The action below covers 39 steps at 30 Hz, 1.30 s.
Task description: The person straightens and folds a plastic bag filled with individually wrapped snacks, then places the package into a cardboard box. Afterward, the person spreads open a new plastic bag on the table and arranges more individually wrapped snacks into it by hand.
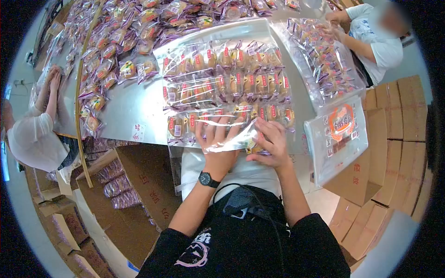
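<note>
A large clear plastic bag point(190, 74) lies on the metal table before me, filled with rows of individually wrapped pastries point(199, 92). My left hand point(220, 136), with a black watch on its wrist, has its fingers spread over the nearest row, partly covered by the bag's clear film. At the bag's near edge, my right hand point(274, 144) curves its thumb and fingers around a wrapped pastry point(255, 146). Part of that pastry is hidden by the hand and the film.
Loose wrapped pastries point(127, 70) are heaped at the back and left. A second filled bag point(320, 60) and flat printed bags point(340, 134) lie to the right. An open carton point(143, 185) with packets stands lower left; cartons point(389, 134) are stacked right. Two people work at either side.
</note>
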Tool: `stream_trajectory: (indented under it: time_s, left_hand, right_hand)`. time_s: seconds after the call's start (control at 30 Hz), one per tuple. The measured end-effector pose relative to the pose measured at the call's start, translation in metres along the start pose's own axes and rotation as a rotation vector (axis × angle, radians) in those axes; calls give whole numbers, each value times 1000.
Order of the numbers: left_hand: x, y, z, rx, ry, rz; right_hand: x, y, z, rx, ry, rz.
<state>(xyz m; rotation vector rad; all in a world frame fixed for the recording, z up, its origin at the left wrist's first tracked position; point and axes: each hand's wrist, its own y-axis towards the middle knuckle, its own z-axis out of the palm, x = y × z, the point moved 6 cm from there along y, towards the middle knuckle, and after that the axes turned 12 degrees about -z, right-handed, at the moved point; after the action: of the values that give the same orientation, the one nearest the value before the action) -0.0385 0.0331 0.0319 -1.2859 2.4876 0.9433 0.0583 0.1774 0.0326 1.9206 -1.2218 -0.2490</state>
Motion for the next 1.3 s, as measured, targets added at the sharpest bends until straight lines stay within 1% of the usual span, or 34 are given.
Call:
stream_trajectory:
  time_s: [0.03,0.07,0.17,0.27,0.37,0.57,0.83,0.97,1.03,1.07,1.17,1.27,1.3]
  left_hand:
    - [-1,3,1,-9,44,-2]
    - [-5,7,1,-63,28,-10]
    - [-5,9,-7,-44,-49,-52]
    - [-1,12,-6,-68,-49,-63]
    - [-2,14,-12,-98,-52,-57]
    - [-1,16,-17,-91,-68,-65]
    - [7,14,-16,-99,-30,-68]
    - [4,16,-20,-125,-63,-80]
    - [7,16,-22,-153,-74,-99]
    - [9,14,-20,-180,-91,-75]
    - [8,14,-21,-206,-89,-84]
    - [4,15,-24,-170,-142,-110]
    - [5,15,-25,-160,-159,-113]
  right_hand:
    - [-2,1,-1,14,-2,-8]
    - [-4,1,-3,28,-5,-15]
    - [2,4,-5,-3,-102,-12]
    - [-5,-3,-2,-31,-194,40]
    - [-5,-9,-1,-117,-175,101]
    - [-2,-15,2,-171,-220,27]
    - [-4,-16,5,-193,-253,37]
    - [-3,-12,5,-214,-287,51]
    - [-5,-16,4,-242,-281,69]
    - [-6,-18,6,-256,-271,79]
    - [-1,-11,7,-245,-335,80]
    - [-1,-7,9,-271,-382,130]
    - [-1,-1,14,-228,-406,175]
